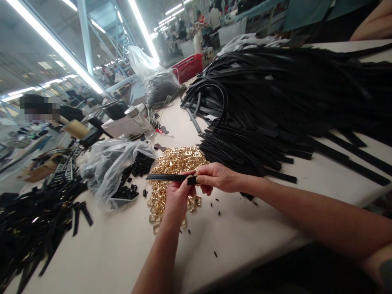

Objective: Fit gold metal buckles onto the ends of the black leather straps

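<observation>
My left hand is closed around a black strap, whose free length sticks out to the left. At the strap's right end, the fingers of my right hand pinch it; whether a small part sits between them is hidden. Both hands are held over a heap of gold-coloured metal buckles on the table. Left of the heap, small black pieces spill from a clear plastic bag.
A large pile of black straps covers the right of the pale table. More black straps with gold parts lie at left. A glass bottle, a filled plastic bag and a red crate stand farther back.
</observation>
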`<action>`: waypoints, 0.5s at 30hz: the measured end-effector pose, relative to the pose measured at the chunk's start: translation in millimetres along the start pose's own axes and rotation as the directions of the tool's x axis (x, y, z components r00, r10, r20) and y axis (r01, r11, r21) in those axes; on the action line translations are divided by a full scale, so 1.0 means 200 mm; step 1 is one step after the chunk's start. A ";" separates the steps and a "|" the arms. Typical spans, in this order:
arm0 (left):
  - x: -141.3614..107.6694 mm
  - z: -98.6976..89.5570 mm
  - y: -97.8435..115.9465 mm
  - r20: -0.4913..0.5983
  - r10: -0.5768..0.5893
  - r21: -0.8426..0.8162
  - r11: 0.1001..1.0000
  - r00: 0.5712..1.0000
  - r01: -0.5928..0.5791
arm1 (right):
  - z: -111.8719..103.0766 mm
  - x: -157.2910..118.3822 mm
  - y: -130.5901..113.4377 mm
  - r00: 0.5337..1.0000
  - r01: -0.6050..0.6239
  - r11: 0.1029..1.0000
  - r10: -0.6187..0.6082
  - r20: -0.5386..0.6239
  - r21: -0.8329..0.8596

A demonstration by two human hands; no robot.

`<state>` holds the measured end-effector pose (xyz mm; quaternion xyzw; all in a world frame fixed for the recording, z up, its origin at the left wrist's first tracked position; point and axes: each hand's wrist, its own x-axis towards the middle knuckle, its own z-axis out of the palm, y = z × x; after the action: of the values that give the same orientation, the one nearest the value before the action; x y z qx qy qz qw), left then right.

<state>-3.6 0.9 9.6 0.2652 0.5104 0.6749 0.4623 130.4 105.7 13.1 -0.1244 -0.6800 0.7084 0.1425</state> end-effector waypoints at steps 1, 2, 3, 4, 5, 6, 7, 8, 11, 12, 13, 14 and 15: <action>0.00 0.00 -0.01 -0.020 0.012 0.017 1.000 1.000 -0.012 | 0.01 0.00 0.00 1.000 0.021 0.999 -0.021 -0.020 -0.037; 0.01 0.00 -0.01 -0.048 0.022 0.032 0.999 0.999 -0.020 | 0.01 0.00 0.01 0.998 0.046 0.995 -0.050 -0.045 -0.085; 0.01 -0.01 -0.01 -0.074 0.030 0.048 0.998 0.997 -0.027 | 0.01 0.00 0.01 0.994 0.072 0.988 -0.083 -0.077 -0.139; 0.01 -0.01 -0.02 -0.090 0.038 0.065 0.997 0.995 -0.032 | 0.02 0.00 0.01 0.988 0.089 0.978 -0.111 -0.110 -0.189; 0.02 -0.01 -0.02 -0.092 0.046 0.084 0.996 0.995 -0.038 | 0.02 0.01 0.02 0.981 0.094 0.970 -0.128 -0.142 -0.226; 0.02 -0.01 -0.02 -0.085 0.051 0.104 0.994 0.995 -0.042 | 0.02 0.01 0.02 0.976 0.092 0.966 -0.136 -0.172 -0.242; 0.02 -0.02 -0.03 -0.074 0.054 0.123 0.991 0.996 -0.044 | 0.02 0.01 0.03 0.971 0.086 0.968 -0.135 -0.197 -0.237; 0.02 -0.02 -0.03 -0.065 0.053 0.140 0.989 0.996 -0.043 | 0.02 0.01 0.04 0.968 0.080 0.973 -0.128 -0.214 -0.219; 0.03 -0.02 -0.03 -0.070 0.055 0.173 0.984 0.996 -0.042 | 0.03 0.02 0.06 0.959 0.092 0.975 -0.142 -0.247 -0.202; 0.03 -0.02 -0.03 -0.072 0.060 0.183 0.982 0.996 -0.046 | 0.03 0.02 0.06 0.952 0.113 0.966 -0.171 -0.252 -0.232; 0.03 -0.01 -0.04 -0.070 0.067 0.197 0.979 0.995 -0.052 | 0.03 0.01 0.06 0.945 0.140 0.951 -0.212 -0.251 -0.276; 0.03 -0.01 -0.04 -0.064 0.075 0.212 0.975 0.995 -0.060 | 0.03 0.01 0.06 0.936 0.174 0.928 -0.259 -0.239 -0.328; 0.02 -0.01 -0.04 -0.054 0.083 0.230 0.971 0.995 -0.068 | 0.02 0.01 0.05 0.925 0.214 0.900 -0.312 -0.218 -0.380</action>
<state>-4.1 5.1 1.2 0.3142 0.5883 0.6372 0.3863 126.1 101.6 2.9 -0.1507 -0.7789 0.5264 0.3058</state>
